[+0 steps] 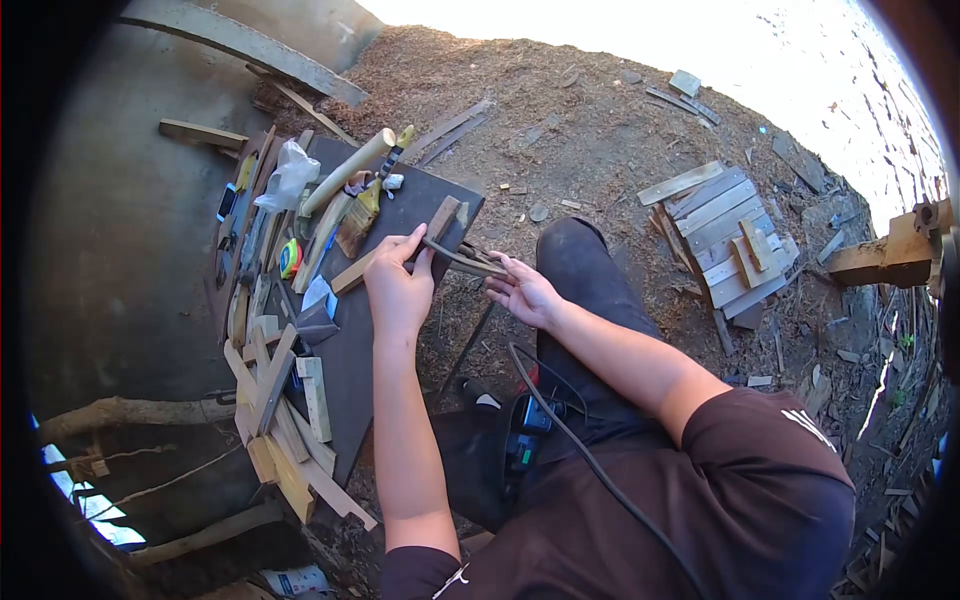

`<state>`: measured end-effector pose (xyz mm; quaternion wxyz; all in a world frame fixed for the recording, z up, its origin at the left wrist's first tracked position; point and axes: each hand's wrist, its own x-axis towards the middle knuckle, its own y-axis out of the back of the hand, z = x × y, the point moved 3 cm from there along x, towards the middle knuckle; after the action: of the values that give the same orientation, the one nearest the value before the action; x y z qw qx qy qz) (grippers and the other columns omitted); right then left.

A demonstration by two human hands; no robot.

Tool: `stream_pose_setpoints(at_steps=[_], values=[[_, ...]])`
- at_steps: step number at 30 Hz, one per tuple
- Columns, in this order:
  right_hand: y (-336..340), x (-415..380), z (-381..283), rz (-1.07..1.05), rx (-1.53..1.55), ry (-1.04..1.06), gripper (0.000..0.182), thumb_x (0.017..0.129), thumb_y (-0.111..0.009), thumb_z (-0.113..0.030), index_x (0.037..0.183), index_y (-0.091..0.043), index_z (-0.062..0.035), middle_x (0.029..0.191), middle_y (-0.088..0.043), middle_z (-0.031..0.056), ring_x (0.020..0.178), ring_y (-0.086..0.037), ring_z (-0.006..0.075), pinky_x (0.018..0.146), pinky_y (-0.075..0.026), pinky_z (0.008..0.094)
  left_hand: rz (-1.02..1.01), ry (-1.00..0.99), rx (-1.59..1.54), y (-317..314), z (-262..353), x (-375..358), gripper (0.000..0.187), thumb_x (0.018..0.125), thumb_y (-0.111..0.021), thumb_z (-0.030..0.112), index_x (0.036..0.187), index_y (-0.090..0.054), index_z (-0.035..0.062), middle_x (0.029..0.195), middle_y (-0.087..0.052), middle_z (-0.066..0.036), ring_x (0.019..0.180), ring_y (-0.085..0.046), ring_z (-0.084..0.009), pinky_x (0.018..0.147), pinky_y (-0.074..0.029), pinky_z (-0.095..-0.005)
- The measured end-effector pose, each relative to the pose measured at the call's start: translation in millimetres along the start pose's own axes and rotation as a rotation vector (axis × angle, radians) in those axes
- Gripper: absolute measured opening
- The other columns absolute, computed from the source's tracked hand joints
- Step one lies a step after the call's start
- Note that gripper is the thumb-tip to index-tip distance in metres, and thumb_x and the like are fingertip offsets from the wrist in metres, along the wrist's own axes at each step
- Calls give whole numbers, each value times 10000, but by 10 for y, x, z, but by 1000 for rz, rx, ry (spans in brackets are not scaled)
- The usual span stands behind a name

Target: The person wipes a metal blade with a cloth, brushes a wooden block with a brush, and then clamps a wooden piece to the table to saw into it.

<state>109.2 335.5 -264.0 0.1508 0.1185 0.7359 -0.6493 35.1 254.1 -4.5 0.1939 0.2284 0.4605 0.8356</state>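
My left hand [398,280] is over the edge of the dark tabletop, its thumb and fingers pinched on one end of a thin, dark, slightly curved strip [462,261]. The strip's other end reaches my right hand [528,293], which has its thumb above and fingers below, closed around it. What the strip is made of I cannot make out. A squared wooden stick [358,273] passes beneath my left hand; whether the hand touches it is hidden. Beyond it on the table lie a wide paintbrush [360,215] and a round wooden rod [350,172].
On the table [358,365] are a tape measure [290,258], a plastic bag [290,175] and stacked wood offcuts [280,400]. A slatted wooden stool-like piece [725,235] stands on the chip-covered ground at right. A black cable [590,460] crosses my body.
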Motion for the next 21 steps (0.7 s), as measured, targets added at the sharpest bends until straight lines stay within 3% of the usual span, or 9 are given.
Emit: stream_pose_setpoints(at_steps=[1,4,8,9,12,14,16,18,21], values=[[-22,10,11,28,-16,7,324,1083,-561,-338,1348,-629,-164,1175,-585,69,1179,-610,279,1083,-474,535,1,3,16,4,1,4,354,881,-719,-20,1226,-758,51,969,-710,-131,821,-693,-237,697,-539,-339],[-68,203,-7,-89,47,18,288,1081,-566,-353,1255,-650,-139,1160,-590,75,1125,-625,269,1063,-493,520,9,-13,19,-15,28,-4,359,877,-721,-25,1226,-759,53,980,-710,-125,824,-694,-230,692,-541,-326],[92,438,33,43,-133,-29,270,1039,-649,-378,1162,-645,-139,948,-593,-9,860,-659,156,682,-584,363,-4,30,-11,-3,58,10,359,872,-720,-30,1223,-755,39,975,-712,-129,811,-697,-235,702,-546,-324],[22,384,19,116,-89,-37,255,1009,-699,-351,1166,-647,-157,852,-564,-44,782,-642,111,566,-525,311,-9,57,-33,5,91,15,358,871,-720,-31,1222,-753,34,970,-712,-131,807,-697,-238,708,-548,-326],[-66,216,-93,129,-114,-47,227,999,-709,-283,1180,-650,-158,888,-602,-30,781,-647,125,587,-518,305,-24,103,6,40,186,27,340,869,-724,-18,1206,-751,16,956,-713,-151,809,-708,-274,742,-552,-352],[-158,107,-149,101,-20,-76,233,992,-706,-237,1196,-638,-149,997,-664,2,828,-661,157,640,-521,306,12,10,-2,43,101,40,318,861,-733,1,1179,-754,4,953,-714,-175,832,-711,-322,776,-552,-378],[183,242,-98,-143,43,-151,300,1022,-626,-211,1309,-609,-126,1180,-687,58,937,-677,203,720,-537,327,-13,6,-24,67,62,60,303,854,-741,24,1156,-756,-1,966,-706,-180,864,-700,-356,793,-556,-398],[140,121,-150,-129,71,-188,429,1027,-552,-192,1443,-540,-89,1269,-674,100,1035,-679,239,790,-550,355,-28,-18,-38,88,18,68,308,847,-746,41,1153,-757,7,950,-694,-161,884,-686,-355,799,-555,-414],[124,-87,-253,-213,145,-252,553,986,-509,-121,1526,-439,-23,1365,-630,163,1093,-676,283,868,-560,390,-45,-60,-40,150,-3,85,382,828,-757,14,1209,-742,27,961,-676,-123,876,-678,-309,787,-553,-383]])
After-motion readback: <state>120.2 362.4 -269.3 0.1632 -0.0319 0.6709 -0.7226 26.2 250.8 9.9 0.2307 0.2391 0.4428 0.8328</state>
